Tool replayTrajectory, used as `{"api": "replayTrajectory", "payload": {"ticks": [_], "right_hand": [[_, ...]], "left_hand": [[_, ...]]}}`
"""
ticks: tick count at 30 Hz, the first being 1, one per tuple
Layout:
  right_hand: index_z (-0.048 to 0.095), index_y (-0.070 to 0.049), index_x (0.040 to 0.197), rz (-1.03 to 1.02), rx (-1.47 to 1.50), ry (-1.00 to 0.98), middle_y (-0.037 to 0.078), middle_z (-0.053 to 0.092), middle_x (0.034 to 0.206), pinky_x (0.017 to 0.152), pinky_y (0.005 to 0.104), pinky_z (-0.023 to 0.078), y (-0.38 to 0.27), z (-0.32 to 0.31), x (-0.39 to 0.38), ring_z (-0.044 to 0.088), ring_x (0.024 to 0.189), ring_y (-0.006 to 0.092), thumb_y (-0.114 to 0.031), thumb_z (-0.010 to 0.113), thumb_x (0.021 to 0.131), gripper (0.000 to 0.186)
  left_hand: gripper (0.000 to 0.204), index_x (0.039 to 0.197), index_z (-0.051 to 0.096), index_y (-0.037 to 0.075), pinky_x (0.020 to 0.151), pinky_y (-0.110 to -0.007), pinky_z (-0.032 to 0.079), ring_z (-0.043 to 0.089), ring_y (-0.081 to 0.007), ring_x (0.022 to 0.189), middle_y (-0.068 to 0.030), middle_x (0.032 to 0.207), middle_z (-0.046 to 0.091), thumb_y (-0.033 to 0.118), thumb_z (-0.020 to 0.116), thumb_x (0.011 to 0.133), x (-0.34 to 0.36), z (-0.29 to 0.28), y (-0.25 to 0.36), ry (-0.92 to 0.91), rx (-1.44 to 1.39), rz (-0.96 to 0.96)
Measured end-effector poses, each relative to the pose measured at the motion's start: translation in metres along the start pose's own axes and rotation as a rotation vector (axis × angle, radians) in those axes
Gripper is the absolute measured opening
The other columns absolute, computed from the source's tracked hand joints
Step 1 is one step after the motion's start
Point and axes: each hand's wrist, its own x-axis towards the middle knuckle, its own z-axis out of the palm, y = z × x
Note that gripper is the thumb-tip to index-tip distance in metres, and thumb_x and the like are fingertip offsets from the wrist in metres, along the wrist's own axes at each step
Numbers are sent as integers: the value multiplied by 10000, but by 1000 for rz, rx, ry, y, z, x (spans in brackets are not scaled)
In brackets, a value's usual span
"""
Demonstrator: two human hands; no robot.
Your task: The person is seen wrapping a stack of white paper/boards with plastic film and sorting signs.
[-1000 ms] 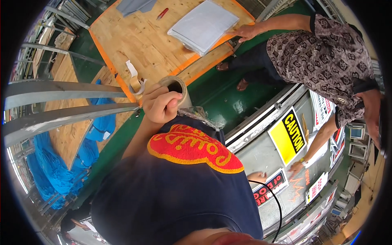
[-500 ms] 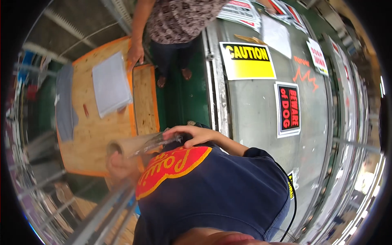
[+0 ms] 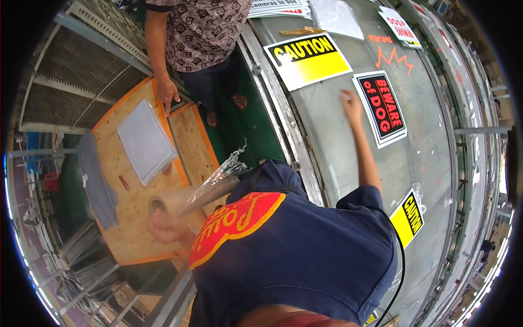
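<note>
My left hand [image 3: 163, 226] grips the end of a cardboard tube [image 3: 182, 200], its fingers at the tube's open mouth. Clear plastic film [image 3: 218, 180] is wound on this tube, and a crinkled loose end sticks up from it. The roll lies across in front of my dark shirt. My right arm reaches over the grey metal table, and my right hand [image 3: 350, 104] hovers between a yellow-and-black sign [image 3: 310, 60] and a black sign with red lettering [image 3: 380, 109]. Its fingers look loosely bent and apart, with nothing visible in them.
Across from me a person stands, one hand [image 3: 167, 94] by the wooden board [image 3: 109, 128]. On that board lie a stack of pale sheets [image 3: 146, 140] and a grey cloth [image 3: 95, 174]. More signs [image 3: 408, 218] rest on the metal table [image 3: 327, 131]. Metal bars [image 3: 169, 305] stand at lower left.
My right hand has let go of the film roll and swung right over the metal table. The loose film end now stands up. My left hand still grips the tube.
</note>
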Motion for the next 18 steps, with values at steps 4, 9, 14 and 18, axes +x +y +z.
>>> {"api": "replayTrajectory", "payload": {"ticks": [4,9,14,18], "right_hand": [[574,-61,1051,252,-651,198,207,532,1113,883,396,411,159,-53,9,461,1105,328,-329,589,765,392],[637,-4,903,485,-441,-49,263,530,1071,888,395,413,212,-63,-21,515,1009,359,-310,612,738,348],[652,-12,876,397,-584,-161,239,512,1143,921,388,396,202,-62,-34,485,1072,344,-379,582,745,395],[667,-56,859,485,-604,-136,239,428,1268,935,381,394,195,-65,-31,481,1116,331,-364,595,718,346]], "left_hand": [[263,764,528,-31,407,-197,295,373,-55,460,-19,614,480,127,410,938,-1,-3,0,-21,-47,-53],[268,768,531,-36,400,-193,275,353,-45,445,-5,575,458,132,411,940,-2,-4,-1,-50,4,35],[273,768,542,-40,394,-195,275,350,-46,437,-7,560,457,131,417,940,-3,-3,3,-30,117,58],[280,773,548,-39,395,-198,297,378,-62,451,-20,593,494,142,417,942,-4,0,12,-23,152,25]]}}
